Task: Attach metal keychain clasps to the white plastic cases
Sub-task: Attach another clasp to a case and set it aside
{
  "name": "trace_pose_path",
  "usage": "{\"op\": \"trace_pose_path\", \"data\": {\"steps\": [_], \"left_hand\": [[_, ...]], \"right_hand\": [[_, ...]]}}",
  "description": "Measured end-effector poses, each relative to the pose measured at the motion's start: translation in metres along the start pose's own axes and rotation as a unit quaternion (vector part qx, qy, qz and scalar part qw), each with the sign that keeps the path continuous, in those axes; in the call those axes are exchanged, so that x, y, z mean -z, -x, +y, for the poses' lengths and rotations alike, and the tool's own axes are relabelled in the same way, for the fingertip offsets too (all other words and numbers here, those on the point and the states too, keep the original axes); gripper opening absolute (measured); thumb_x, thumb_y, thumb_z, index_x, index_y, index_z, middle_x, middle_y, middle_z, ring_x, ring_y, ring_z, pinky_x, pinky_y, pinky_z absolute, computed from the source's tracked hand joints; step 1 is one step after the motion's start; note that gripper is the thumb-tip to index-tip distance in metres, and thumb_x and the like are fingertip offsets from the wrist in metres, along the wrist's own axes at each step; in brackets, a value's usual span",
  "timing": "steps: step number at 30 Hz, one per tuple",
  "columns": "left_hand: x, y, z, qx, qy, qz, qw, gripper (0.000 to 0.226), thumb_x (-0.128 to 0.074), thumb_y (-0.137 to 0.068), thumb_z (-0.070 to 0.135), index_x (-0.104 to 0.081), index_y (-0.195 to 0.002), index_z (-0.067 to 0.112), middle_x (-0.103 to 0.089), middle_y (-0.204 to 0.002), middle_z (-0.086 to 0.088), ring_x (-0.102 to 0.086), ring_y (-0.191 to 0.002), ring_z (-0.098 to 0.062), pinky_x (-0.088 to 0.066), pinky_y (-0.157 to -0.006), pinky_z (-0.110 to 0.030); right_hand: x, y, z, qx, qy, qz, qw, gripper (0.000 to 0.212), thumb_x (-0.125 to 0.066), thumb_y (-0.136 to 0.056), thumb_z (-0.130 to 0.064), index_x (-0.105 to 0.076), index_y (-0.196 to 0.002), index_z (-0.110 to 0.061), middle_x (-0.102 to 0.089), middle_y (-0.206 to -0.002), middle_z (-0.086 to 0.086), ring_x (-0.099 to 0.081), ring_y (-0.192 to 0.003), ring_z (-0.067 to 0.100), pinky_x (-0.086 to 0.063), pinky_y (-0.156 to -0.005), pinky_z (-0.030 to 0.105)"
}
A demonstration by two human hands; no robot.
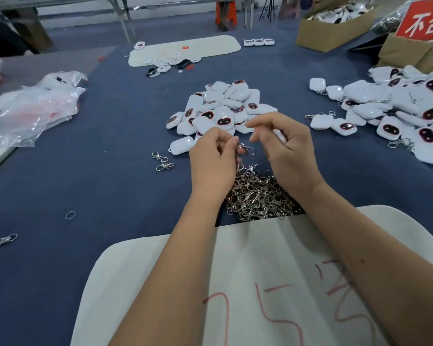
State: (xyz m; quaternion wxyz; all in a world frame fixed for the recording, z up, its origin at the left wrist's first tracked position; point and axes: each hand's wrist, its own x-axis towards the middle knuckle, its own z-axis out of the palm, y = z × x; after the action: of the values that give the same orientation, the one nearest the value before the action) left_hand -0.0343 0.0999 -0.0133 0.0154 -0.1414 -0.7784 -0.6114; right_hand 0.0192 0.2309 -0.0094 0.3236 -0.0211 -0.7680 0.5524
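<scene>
The left hand [211,156] pinches a metal clasp [246,148] at its fingertips, while the right hand [283,143], just beside it, curls around a white case [279,135]. The step looks like joining the two. Next, the clasp's ring likely needs threading through the case's loop, above the clasp pile [260,196].

1. I have one view only, a wide-angle camera worn on the person's head.
2. It looks forward and down over the blue worktop [85,171], forearms entering from the bottom edge.
3. It sits close: both hands fill the centre of the picture.
4. Straight lines bow toward the edges; the far boxes [335,28] lie at the top.
</scene>
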Motion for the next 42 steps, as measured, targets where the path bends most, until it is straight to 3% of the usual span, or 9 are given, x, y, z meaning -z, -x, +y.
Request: {"op": "trace_pose_path", "data": {"steps": [3,9,12,16,23,28,31,36,42], "left_hand": [[-0.001,-0.001,0.002,0.023,0.058,0.012,0.998,0.014,-0.062,-0.101,0.013,-0.063,-0.087,0.011,-0.073,-0.07,0.0,-0.071,-0.061,-0.013,-0.062,-0.07,-0.04],[-0.001,-0.003,0.002,0.056,0.112,0.043,0.991,0.012,-0.064,-0.1,0.015,-0.066,-0.089,0.012,-0.072,-0.068,-0.004,-0.061,-0.052,-0.009,-0.053,-0.058,-0.027],[0.0,-0.003,0.002,0.067,0.128,0.043,0.989,0.013,-0.065,-0.099,0.015,-0.067,-0.087,0.014,-0.076,-0.072,-0.004,-0.063,-0.054,-0.01,-0.053,-0.057,-0.025],[0.0,-0.003,0.003,0.065,0.146,0.029,0.987,0.016,-0.066,-0.099,0.012,-0.067,-0.083,0.015,-0.077,-0.073,-0.005,-0.067,-0.058,-0.012,-0.058,-0.064,-0.028],[0.0,-0.003,0.004,0.076,0.174,0.037,0.981,0.011,-0.07,-0.096,0.009,-0.072,-0.085,0.011,-0.069,-0.071,-0.008,-0.067,-0.063,-0.014,-0.062,-0.072,-0.035],[-0.001,-0.001,0.008,0.073,0.156,0.016,0.985,0.013,-0.07,-0.095,0.009,-0.072,-0.083,0.014,-0.074,-0.071,-0.008,-0.065,-0.06,-0.016,-0.056,-0.064,-0.031],[-0.002,0.0,0.007,0.056,0.13,0.008,0.99,0.016,-0.071,-0.093,0.004,-0.073,-0.082,0.016,-0.075,-0.071,-0.007,-0.069,-0.064,-0.018,-0.058,-0.067,-0.032],[-0.004,-0.002,0.006,0.033,0.066,0.026,0.997,0.014,-0.075,-0.089,0.008,-0.075,-0.081,0.02,-0.076,-0.08,0.001,-0.073,-0.083,-0.024,-0.062,-0.083,-0.046],[-0.007,-0.001,0.006,0.003,0.026,0.024,0.999,0.009,-0.076,-0.089,0.01,-0.075,-0.082,0.016,-0.071,-0.075,0.007,-0.062,-0.07,-0.008,-0.048,-0.065,-0.013]], "right_hand": [[-0.002,-0.002,0.002,-0.009,0.038,-0.032,0.999,0.016,-0.059,-0.101,-0.007,-0.074,-0.109,-0.01,-0.073,-0.089,0.004,-0.066,-0.087,0.01,-0.052,-0.085,0.026],[-0.001,-0.003,0.003,-0.014,0.033,-0.099,0.994,0.012,-0.075,-0.094,-0.012,-0.075,-0.106,-0.01,-0.079,-0.086,0.002,-0.073,-0.089,0.02,-0.055,-0.095,0.039],[0.001,-0.003,0.005,-0.021,0.038,-0.105,0.993,0.019,-0.083,-0.088,-0.015,-0.075,-0.105,-0.016,-0.079,-0.087,-0.001,-0.071,-0.083,0.025,-0.056,-0.084,0.038],[0.001,-0.004,0.009,-0.039,0.018,-0.096,0.994,0.018,-0.082,-0.087,-0.009,-0.076,-0.102,-0.015,-0.079,-0.083,0.0,-0.058,-0.056,0.007,-0.051,-0.059,0.023],[0.002,-0.005,0.012,-0.037,0.0,-0.086,0.996,0.015,-0.079,-0.09,-0.013,-0.077,-0.105,-0.016,-0.078,-0.09,0.001,-0.067,-0.066,0.039,-0.062,-0.062,0.043],[0.003,-0.006,0.014,-0.044,0.007,-0.065,0.997,0.01,-0.081,-0.089,-0.015,-0.078,-0.098,-0.017,-0.079,-0.085,0.002,-0.068,-0.074,0.046,-0.063,-0.062,0.049],[0.005,-0.006,0.015,-0.043,0.035,-0.044,0.997,0.005,-0.081,-0.088,-0.014,-0.079,-0.091,-0.018,-0.078,-0.084,-0.003,-0.069,-0.08,0.04,-0.061,-0.074,0.051],[0.006,-0.008,0.017,-0.053,0.056,-0.018,0.997,0.007,-0.075,-0.09,-0.014,-0.075,-0.083,-0.017,-0.074,-0.08,-0.009,-0.061,-0.075,0.005,-0.051,-0.073,0.028],[0.003,-0.009,0.012,-0.061,0.042,-0.039,0.996,0.01,-0.068,-0.097,-0.017,-0.077,-0.1,-0.018,-0.076,-0.085,-0.016,-0.063,-0.076,-0.003,-0.049,-0.075,0.024]]}}
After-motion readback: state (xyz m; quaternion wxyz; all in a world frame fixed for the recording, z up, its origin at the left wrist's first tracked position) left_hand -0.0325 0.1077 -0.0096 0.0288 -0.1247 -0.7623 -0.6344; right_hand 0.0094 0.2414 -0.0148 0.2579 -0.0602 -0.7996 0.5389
